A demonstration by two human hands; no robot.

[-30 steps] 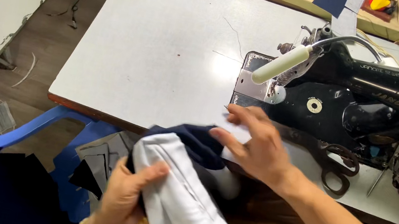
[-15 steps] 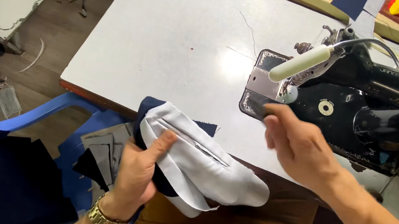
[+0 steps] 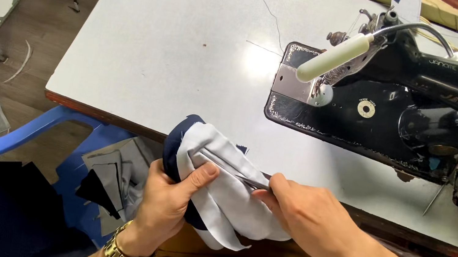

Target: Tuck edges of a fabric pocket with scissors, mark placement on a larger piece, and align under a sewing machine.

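1 soft folded fabric piece (image 3: 230, 194), pale grey over navy, sits bunched at the near table (image 3: 162, 43) edge, clasped by 2 hands: the left hand (image 3: 166, 205) curled round it, the right hand (image 3: 307, 216) pinching its seam, before 1 black metal sewing machine (image 3: 406, 108).

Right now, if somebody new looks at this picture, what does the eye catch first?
First, the two hands at the bottom centre: the left hand and the right hand both grip a white and navy fabric bundle at the table's near edge. Next, the black sewing machine at upper right on the pale table.
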